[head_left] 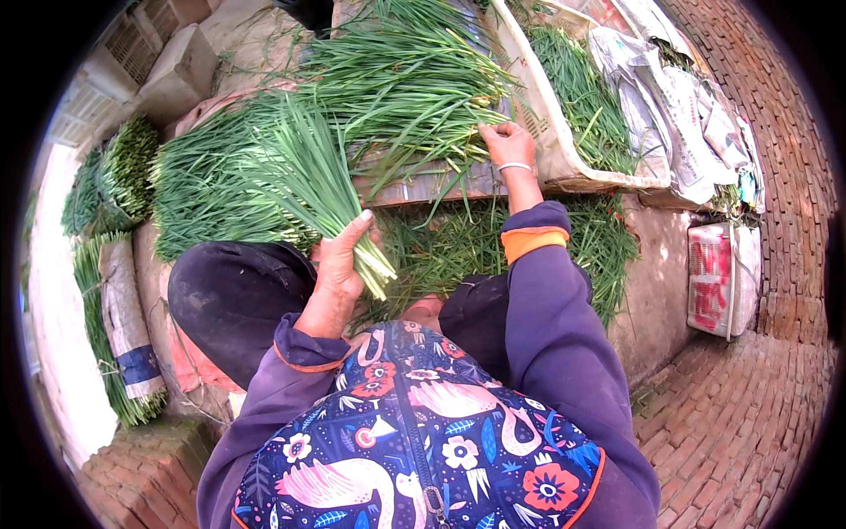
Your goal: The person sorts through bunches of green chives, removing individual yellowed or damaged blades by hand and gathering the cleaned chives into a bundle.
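Note:
My left hand (342,266) is closed around a thick bunch of garlic chives (310,163), its pale cut ends pointing toward me and its green leaves fanning away to the upper left. With fingertips pinched together, my right hand (509,148) grips the stem ends of some chives at the right edge of a loose pile (401,84). That pile lies on a low board (480,182) in front of me. How many stems the right fingers hold is too small to tell. To the left, a broad layer of chives (207,181) spreads beside the board.
A pale plastic crate (577,172) with more chives stands right of the board, near white sacks (674,115). Loose leaves (441,251) cover the ground between my knees. Tied bundles (130,167) and a wrapped bundle (128,291) lie left. A basket with red contents (712,278) sits right.

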The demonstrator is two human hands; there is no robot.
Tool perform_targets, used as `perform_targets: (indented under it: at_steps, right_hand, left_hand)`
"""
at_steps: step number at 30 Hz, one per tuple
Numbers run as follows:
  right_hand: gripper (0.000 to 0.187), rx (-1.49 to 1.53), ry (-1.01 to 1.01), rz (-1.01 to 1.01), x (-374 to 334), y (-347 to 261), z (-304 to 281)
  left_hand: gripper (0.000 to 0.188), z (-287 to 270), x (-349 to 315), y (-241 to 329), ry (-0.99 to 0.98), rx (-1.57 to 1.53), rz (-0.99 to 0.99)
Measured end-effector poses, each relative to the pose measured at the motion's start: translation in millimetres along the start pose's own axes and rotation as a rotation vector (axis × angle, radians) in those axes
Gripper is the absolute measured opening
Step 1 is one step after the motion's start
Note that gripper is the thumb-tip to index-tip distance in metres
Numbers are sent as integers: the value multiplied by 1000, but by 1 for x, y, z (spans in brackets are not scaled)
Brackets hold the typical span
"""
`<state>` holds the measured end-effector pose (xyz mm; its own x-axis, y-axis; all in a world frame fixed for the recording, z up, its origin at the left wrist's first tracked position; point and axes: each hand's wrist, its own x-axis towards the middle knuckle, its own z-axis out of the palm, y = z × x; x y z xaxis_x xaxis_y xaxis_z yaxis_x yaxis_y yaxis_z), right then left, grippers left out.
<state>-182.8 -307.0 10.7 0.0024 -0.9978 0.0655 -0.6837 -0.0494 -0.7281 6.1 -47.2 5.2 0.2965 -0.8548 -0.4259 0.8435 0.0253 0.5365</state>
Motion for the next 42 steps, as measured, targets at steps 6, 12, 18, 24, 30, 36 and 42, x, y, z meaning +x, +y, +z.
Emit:
perform_targets:
  at_steps: [6,12,18,24,30,36,42]
  right_hand:
    - [33,102,-157,-19,-3,11,-7]
    - [19,511,-263,82,-79,0,-54]
    - [18,34,272,22,-115,80,-180]
    - [29,-577,472,-76,-134,113,-236]
    - [30,305,-186,22,-76,25,-81]
    - [33,80,-64,-41,-11,23,0]
    - [22,208,-133,-137,-93,5,-17]
  left_hand:
    - [31,-7,2,-6,113,24,-51]
    - [28,-9,1,-4,129,12,-62]
    - [25,-13,1,-3,163,-8,-64]
    - [22,-10,6,-10,183,79,-40]
    - [23,-8,0,-9,179,109,-33]
    - [22,-8,3,-11,183,82,-71]
    - [20,-10,-4,-9,168,78,-103]
